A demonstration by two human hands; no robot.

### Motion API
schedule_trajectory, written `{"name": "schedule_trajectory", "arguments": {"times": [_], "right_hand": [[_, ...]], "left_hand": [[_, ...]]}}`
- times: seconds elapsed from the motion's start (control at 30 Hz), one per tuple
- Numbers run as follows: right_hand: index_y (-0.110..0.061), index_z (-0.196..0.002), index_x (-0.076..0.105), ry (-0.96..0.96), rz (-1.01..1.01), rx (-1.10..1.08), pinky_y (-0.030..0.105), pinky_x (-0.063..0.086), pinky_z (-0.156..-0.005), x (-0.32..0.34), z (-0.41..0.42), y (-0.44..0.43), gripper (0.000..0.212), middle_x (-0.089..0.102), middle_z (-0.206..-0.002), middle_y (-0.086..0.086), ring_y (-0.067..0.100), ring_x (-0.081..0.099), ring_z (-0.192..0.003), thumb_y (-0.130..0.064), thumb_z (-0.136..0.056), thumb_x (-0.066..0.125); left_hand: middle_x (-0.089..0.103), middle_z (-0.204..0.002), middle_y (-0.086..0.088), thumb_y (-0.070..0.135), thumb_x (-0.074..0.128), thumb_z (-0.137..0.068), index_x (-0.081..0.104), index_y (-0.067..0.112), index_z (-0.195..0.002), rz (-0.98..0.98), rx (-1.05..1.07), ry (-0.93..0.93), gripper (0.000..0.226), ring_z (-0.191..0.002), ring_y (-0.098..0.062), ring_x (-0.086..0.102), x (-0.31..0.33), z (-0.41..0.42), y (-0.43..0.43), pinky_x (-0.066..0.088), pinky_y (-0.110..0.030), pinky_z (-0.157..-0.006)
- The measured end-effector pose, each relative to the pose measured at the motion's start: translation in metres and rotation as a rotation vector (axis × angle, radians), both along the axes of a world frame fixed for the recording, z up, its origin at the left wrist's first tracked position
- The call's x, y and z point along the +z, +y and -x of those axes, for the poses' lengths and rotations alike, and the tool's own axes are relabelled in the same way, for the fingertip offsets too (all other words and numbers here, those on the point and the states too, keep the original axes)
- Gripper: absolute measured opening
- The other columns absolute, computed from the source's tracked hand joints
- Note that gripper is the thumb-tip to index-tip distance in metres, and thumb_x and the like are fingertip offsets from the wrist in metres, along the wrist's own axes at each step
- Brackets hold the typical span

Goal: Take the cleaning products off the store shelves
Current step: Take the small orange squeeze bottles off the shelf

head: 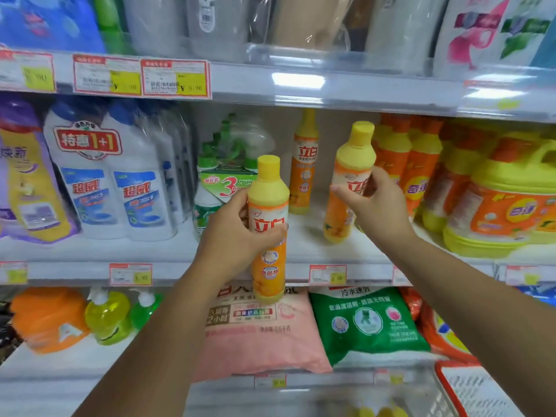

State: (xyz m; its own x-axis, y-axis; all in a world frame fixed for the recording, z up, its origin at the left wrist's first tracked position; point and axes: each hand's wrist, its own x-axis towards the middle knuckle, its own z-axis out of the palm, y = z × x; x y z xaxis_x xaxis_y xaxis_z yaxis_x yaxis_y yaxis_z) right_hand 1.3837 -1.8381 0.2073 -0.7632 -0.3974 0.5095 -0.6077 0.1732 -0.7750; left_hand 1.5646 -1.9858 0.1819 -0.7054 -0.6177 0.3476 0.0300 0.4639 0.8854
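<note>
Both hands are busy here. The left hand (237,236) has its fingers and thumb wrapped round the middle of a slim orange plastic dish-soap bottle with a yellow cap (268,203). It's upright, off the middle white shelf (304,239) and out in front of its price-tag edge.

The right hand (373,212) is further in, fingers curled round the label of a second, matching yellow-capped bottle (353,158). That one leans, cap tipped to the right, with its base low over the shelf board. Can't tell if it's actually touching. A third bottle of the same kind (305,164) stands upright at the back, between the two held ones.

Other stuff on that shelf:
- left: a wrapped twin pack of white bottles with blue caps (111,182), then a green-capped multipack of clear bottles (228,176) just behind the left hand
- right: a row of orange bottles with yellow shoulders (418,164) and a big yellow jug with an orange label (499,206)

On the shelf below, a pink soft bag (255,335) lies beside a green one (370,323), both under the arms. Red-framed price tags with yellow patches (176,78) run along the upper shelf edge.
</note>
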Motion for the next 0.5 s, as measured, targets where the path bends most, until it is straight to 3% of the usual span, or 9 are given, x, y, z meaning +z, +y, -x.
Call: {"name": "schedule_trajectory", "arguments": {"times": [0.13, 0.23, 0.3, 0.4, 0.5], "right_hand": [[-0.019, -0.112, 0.062, -0.030, -0.049, -0.048, 0.024, 0.049, -0.067, -0.006, 0.026, -0.026, 0.039, 0.069, -0.099, -0.005, 0.014, 0.066, -0.088, -0.043, -0.084, 0.075], [-0.020, -0.118, 0.062, -0.032, -0.072, -0.116, 0.034, 0.054, -0.077, -0.007, 0.039, -0.040, 0.046, 0.070, -0.106, -0.002, 0.019, 0.066, -0.094, -0.052, -0.085, 0.070], [-0.020, -0.122, 0.058, -0.067, -0.042, -0.118, 0.034, 0.053, -0.079, -0.009, 0.045, -0.045, 0.050, 0.069, -0.108, -0.002, 0.018, 0.066, -0.095, -0.053, -0.085, 0.069], [-0.022, -0.123, 0.050, -0.148, -0.036, -0.036, 0.030, 0.053, -0.079, -0.023, 0.046, -0.044, 0.054, 0.065, -0.107, -0.006, 0.009, 0.065, -0.092, -0.043, -0.081, 0.078], [-0.020, -0.133, 0.045, -0.165, -0.099, 0.030, 0.032, 0.052, -0.086, -0.047, 0.044, -0.039, 0.059, 0.062, -0.117, -0.002, 0.016, 0.064, -0.100, -0.023, -0.084, 0.077]], "left_hand": [[0.072, -0.099, 0.019, 0.031, 0.084, -0.070, 0.059, 0.041, -0.106, -0.046, -0.014, 0.009, 0.045, -0.090, -0.002, 0.070, -0.005, 0.012, -0.008, 0.060, -0.039, -0.084], [0.072, -0.103, 0.016, 0.041, 0.082, -0.066, 0.060, 0.038, -0.111, -0.058, -0.004, 0.021, 0.050, -0.093, -0.005, 0.070, -0.005, 0.019, -0.010, 0.060, -0.040, -0.084], [0.072, -0.105, 0.014, 0.046, 0.079, -0.063, 0.060, 0.034, -0.116, -0.067, 0.003, 0.027, 0.057, -0.094, -0.006, 0.070, -0.004, 0.023, -0.010, 0.060, -0.041, -0.084], [0.072, -0.104, 0.014, 0.042, 0.080, -0.066, 0.060, 0.036, -0.113, -0.062, 0.005, 0.019, 0.052, -0.093, -0.006, 0.070, -0.004, 0.025, -0.011, 0.060, -0.041, -0.083], [0.072, -0.100, 0.016, 0.038, 0.081, -0.069, 0.060, 0.039, -0.106, -0.053, 0.005, 0.017, 0.043, -0.090, -0.005, 0.071, -0.003, 0.027, -0.011, 0.060, -0.040, -0.082]]}}
